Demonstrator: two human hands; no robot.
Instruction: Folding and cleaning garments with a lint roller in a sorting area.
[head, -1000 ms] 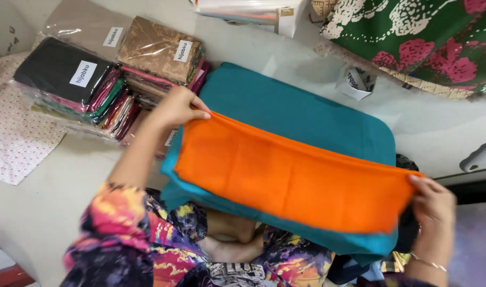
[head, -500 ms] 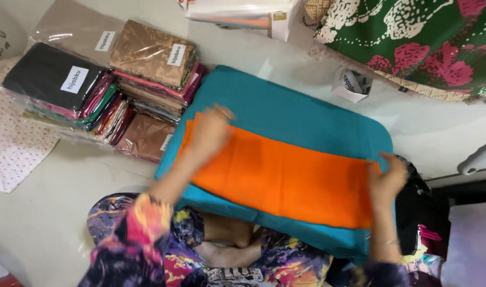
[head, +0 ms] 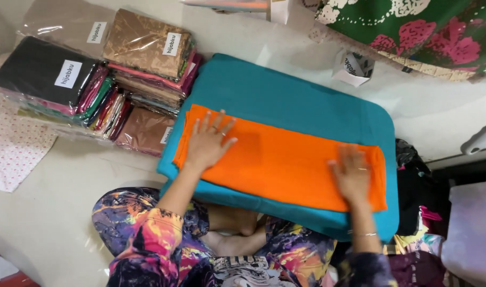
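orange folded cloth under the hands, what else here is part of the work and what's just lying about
In use: orange folded cloth, teal padded board beneath it, left hand, right hand.

Lying about: stacks of plastic-wrapped folded fabrics, small white paper cup, green floral cloth.

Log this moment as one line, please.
left hand: flat on orange cloth | right hand: flat on cloth | cloth: on teal cushion | packaged fabrics: stacked left

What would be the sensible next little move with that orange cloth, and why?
Probably sweep both palms outward along the folded orange cloth to smooth it. The left hand and the right hand lie flat and open near its two ends, and the cloth rests on the teal cushion-like board, so nothing is gripped yet and the surface looks ready for pressing flat.
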